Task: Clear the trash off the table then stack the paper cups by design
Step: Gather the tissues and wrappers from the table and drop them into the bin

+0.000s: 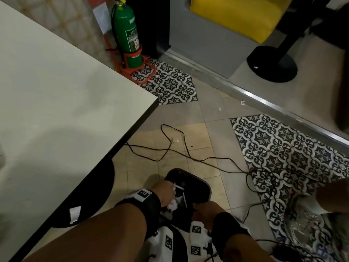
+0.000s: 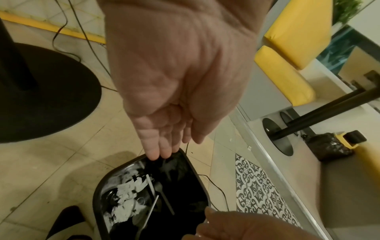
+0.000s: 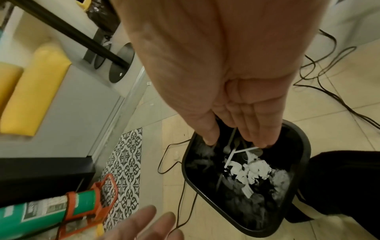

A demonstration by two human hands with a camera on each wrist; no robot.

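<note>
Trash [image 3: 249, 170] lies in the black bin [image 2: 98, 191] on the floor beside the table [image 1: 56, 91]: crumpled white paper, thin plastic cutlery. My left hand [image 2: 176, 84] hangs above the bin's rim, fingers straight, holding nothing. My right hand [image 3: 230, 91] points down into the opening, fingers extended, nothing pinched. Judgement: scraps are light and soft, cutlery stiff but slippery; pinch paper by a fold, cutlery mid-handle. No paper cups in view.
</note>
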